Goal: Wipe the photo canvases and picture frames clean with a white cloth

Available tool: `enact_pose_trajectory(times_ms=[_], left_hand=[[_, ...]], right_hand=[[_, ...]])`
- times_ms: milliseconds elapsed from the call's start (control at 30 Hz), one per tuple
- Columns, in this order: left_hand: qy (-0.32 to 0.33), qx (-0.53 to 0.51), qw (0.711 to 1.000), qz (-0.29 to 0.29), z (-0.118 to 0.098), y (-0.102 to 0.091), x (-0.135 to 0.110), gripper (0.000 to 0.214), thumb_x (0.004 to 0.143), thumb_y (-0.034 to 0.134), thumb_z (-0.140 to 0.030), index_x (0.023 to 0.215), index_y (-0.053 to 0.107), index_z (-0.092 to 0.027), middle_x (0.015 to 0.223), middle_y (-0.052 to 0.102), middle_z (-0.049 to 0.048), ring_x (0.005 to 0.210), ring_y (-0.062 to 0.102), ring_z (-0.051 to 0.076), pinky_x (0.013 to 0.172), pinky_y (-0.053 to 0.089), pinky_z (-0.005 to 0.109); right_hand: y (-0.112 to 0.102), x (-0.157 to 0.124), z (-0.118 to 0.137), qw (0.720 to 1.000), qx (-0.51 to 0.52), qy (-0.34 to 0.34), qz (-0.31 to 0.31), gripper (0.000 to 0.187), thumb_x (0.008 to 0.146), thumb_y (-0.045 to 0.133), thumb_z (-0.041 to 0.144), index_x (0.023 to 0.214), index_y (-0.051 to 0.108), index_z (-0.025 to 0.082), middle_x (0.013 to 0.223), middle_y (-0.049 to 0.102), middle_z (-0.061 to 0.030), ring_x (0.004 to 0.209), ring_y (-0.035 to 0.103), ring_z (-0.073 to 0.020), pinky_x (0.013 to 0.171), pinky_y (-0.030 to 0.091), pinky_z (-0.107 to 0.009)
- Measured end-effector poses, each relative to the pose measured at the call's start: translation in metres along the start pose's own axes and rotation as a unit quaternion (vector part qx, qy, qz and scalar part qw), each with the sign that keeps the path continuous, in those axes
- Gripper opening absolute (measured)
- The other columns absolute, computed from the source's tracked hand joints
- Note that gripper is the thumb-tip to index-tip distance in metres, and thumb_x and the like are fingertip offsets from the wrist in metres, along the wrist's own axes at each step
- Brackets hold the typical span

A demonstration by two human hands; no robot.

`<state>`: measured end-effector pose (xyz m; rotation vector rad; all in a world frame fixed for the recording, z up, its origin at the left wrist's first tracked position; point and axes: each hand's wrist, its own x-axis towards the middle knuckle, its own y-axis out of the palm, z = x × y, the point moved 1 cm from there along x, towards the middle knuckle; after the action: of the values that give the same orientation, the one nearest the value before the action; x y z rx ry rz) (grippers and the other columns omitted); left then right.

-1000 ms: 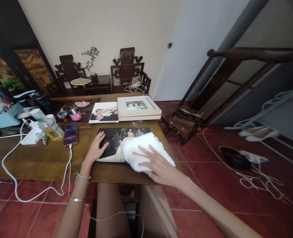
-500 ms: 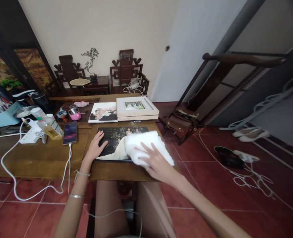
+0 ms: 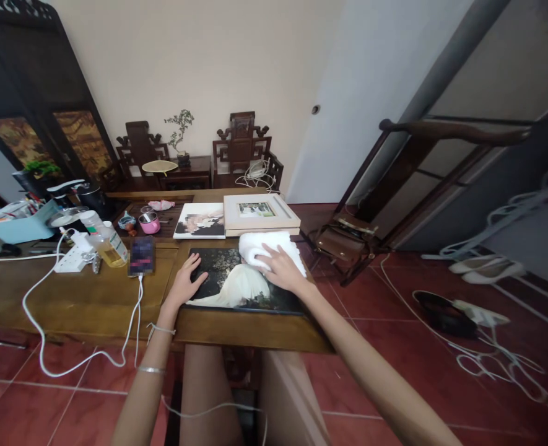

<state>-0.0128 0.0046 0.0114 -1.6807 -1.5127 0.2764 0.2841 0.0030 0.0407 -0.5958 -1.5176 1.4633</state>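
A dark photo panel (image 3: 222, 285) with a long white gown printed on it lies flat on the wooden table (image 3: 255, 331), close to the front edge. My left hand (image 3: 186, 284) rests on the panel's left end, fingers spread. Under my right hand (image 3: 280, 267) is a folded white towel (image 3: 292, 248), pressed against the panel's upper right part. The towel hides that corner of the picture. Just behind stand a white-bordered photo print (image 3: 200, 221) and a pale framed photo (image 3: 262, 214) on a stack.
Left on the table are a phone (image 3: 141, 256) on a charging cable, a bottle of yellow liquid (image 3: 111, 244), a power strip (image 3: 73, 257), a pink cup (image 3: 148, 223) and a blue bin (image 3: 20, 226). A wooden chair with a brown bag (image 3: 339, 243) stands to the right.
My right hand has slid the towel away from me, toward the panel's far edge, uncovering its lower right part. My left hand stays on the left end. The camera view has shifted slightly.
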Motion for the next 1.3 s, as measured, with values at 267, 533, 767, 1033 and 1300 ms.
enact_pose_trajectory(times_ms=[267, 533, 767, 1033, 1300], left_hand=[[-0.003, 0.003, 1.000, 0.002, -0.004, 0.000, 0.001, 0.051, 0.083, 0.055, -0.042, 0.126, 0.054, -0.015, 0.141, 0.045, 0.0116, 0.135, 0.034, 0.023, 0.113, 0.027, 0.043], [-0.004, 0.007, 1.000, 0.011, -0.005, -0.001, 0.001, 0.052, 0.084, 0.054, -0.041, 0.129, 0.051, -0.015, 0.142, 0.043, 0.0117, 0.136, 0.032, 0.022, 0.113, 0.026, 0.042], [0.000, 0.009, 1.000, 0.007, -0.001, 0.000, 0.002, 0.051, 0.084, 0.054, -0.041, 0.128, 0.052, -0.015, 0.142, 0.044, 0.0115, 0.137, 0.032, 0.022, 0.113, 0.026, 0.043], [-0.018, 0.002, 1.000, 0.004, -0.006, 0.000, 0.002, 0.051, 0.083, 0.054, -0.040, 0.127, 0.054, -0.013, 0.141, 0.045, 0.0127, 0.136, 0.034, 0.023, 0.113, 0.026, 0.042], [-0.009, 0.000, 1.000, 0.004, -0.005, 0.001, 0.001, 0.051, 0.083, 0.055, -0.040, 0.127, 0.053, -0.014, 0.141, 0.044, 0.0128, 0.136, 0.033, 0.023, 0.113, 0.026, 0.043]], right_hand=[[-0.022, -0.101, 0.060, 0.992, 0.061, -0.105, 0.033, 0.030, 0.077, 0.050, 0.014, 0.100, 0.068, 0.020, 0.141, 0.044, -0.0084, 0.138, 0.021, -0.0303, 0.110, 0.013, -0.060], [-0.018, -0.067, 0.042, 0.992, 0.064, -0.101, 0.043, 0.029, 0.082, 0.048, 0.017, 0.104, 0.067, 0.020, 0.137, 0.049, -0.0117, 0.136, 0.029, -0.0285, 0.109, 0.018, -0.057], [0.003, 0.012, 0.000, 1.000, 0.011, 0.002, 0.013, 0.035, 0.090, 0.043, 0.027, 0.121, 0.058, 0.017, 0.130, 0.054, -0.0183, 0.132, 0.035, -0.0299, 0.104, 0.025, -0.057], [-0.018, -0.074, 0.054, 0.995, 0.059, -0.074, 0.021, 0.031, 0.081, 0.047, 0.014, 0.104, 0.066, 0.019, 0.136, 0.050, -0.0126, 0.136, 0.026, -0.0302, 0.108, 0.017, -0.059], [-0.028, -0.091, 0.061, 0.982, 0.093, -0.142, 0.080, 0.031, 0.079, 0.050, 0.016, 0.104, 0.066, 0.023, 0.139, 0.047, -0.0083, 0.135, 0.029, -0.0271, 0.110, 0.019, -0.056]])
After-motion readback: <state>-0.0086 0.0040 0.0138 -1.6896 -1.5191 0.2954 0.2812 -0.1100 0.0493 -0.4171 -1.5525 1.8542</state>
